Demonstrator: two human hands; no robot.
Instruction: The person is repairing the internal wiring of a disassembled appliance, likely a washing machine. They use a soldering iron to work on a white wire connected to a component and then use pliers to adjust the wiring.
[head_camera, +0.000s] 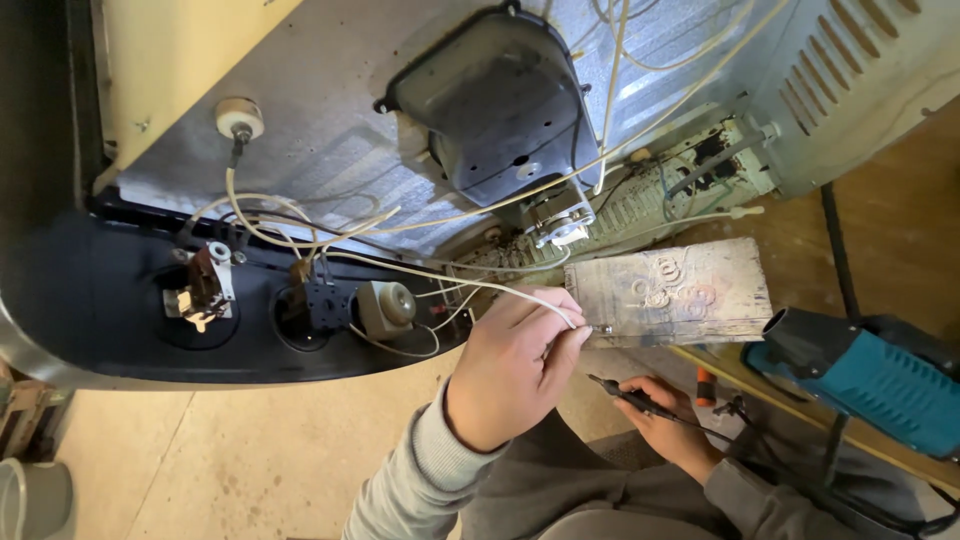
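Fingers of the left hand (515, 365) pinch a white wire (470, 282) near its bare end, thumb and forefinger clamped together on it at about two o'clock from the knuckles. That wire runs off toward ten o'clock, back into the opened appliance (330, 150), whose grey rear panel fills the top of the view. The wire's tip sits right at the lower left corner of a scorched wooden block (680, 290), which lies at three o'clock from the left hand, just beside it.

Down at five o'clock from the left hand, the right hand (668, 418) is closed around a thin dark soldering iron (625, 394), fingers wrapped on the handle, tip pointing toward ten o'clock and hanging a little short of the wire's end. Iron and wire are apart.

Up at twelve o'clock, a dark motor housing (490, 100) bulges from the panel, more pale wires looping across it. At nine o'clock from the left hand, a small round beige part (388, 308) sits on the black front plate, with two switch units (205, 290) further out the same way.

Over at three o'clock, past the block, a teal power tool (880, 385) rests on the bench edge. A black cable (838, 250) climbs away toward one o'clock. Grey sleeves cover both forearms.
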